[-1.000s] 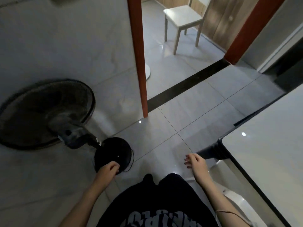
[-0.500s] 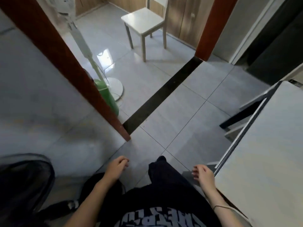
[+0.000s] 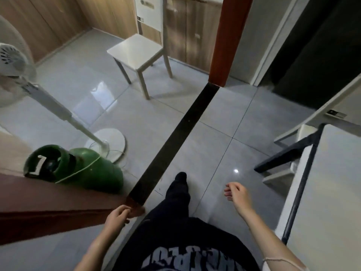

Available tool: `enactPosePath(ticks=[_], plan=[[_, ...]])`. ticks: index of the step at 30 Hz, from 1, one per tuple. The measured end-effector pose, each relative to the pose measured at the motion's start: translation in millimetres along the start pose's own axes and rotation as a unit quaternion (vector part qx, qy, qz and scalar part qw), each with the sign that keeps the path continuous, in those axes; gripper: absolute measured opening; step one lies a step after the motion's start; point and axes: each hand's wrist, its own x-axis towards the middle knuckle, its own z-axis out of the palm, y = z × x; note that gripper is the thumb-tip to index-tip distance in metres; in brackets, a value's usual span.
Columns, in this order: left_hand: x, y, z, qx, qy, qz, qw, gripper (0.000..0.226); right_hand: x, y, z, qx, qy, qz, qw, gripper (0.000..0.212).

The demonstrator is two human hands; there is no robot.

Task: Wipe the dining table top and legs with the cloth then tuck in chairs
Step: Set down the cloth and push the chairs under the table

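One chair (image 3: 136,49), grey floor tiles (image 3: 244,124)

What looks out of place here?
The white chair stands alone beyond the red door frame, well away from the dining table instead of tucked in. Nothing looks spilled or broken.

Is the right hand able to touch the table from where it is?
Probably yes. The right hand hangs loose and empty beside the table, with only bare floor between them.
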Motion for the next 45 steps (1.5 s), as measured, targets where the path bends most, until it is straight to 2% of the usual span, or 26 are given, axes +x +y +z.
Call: enactPosePath(ticks=[3,8,13,18,23,30,39,42,45], plan=[[61,68,-2,0.016,0.004,0.036,0.999,0.018,42,-28,2,0.022,0.042,0.018,0.999,0.025],[154,207,16,0.037,-0.101,0.075,0.991,0.024,85,-70,-16,0.051,0.116,0.054,0.99,0.02],[212,348,58,0.093,-0.177,0.157,0.967,0.019,119,-89,-41,0.102,0.177,0.106,0.973,0.021],[263,450,123,0.136,-0.219,0.187,0.948,0.021,169,-100,-73,0.169,0.227,0.149,0.947,0.02],[300,520,187,0.156,-0.214,0.18,0.947,0.022,259,-131,-124,0.186,0.223,0.162,0.943,0.017],[310,597,225,0.188,-0.176,0.138,0.956,0.026,376,-247,-197,0.179,0.191,0.105,0.959,0.017],[389,729,283,0.149,-0.147,0.1,0.973,0.024,512,-346,-265,0.215,0.209,0.068,0.952,0.019],[414,795,316,0.153,-0.158,0.115,0.969,0.019,554,-361,-288,0.213,0.227,0.082,0.947,0.017],[438,872,356,0.192,-0.191,0.174,0.947,0.02,590,-371,-311,0.217,0.267,0.099,0.934,0.021]])
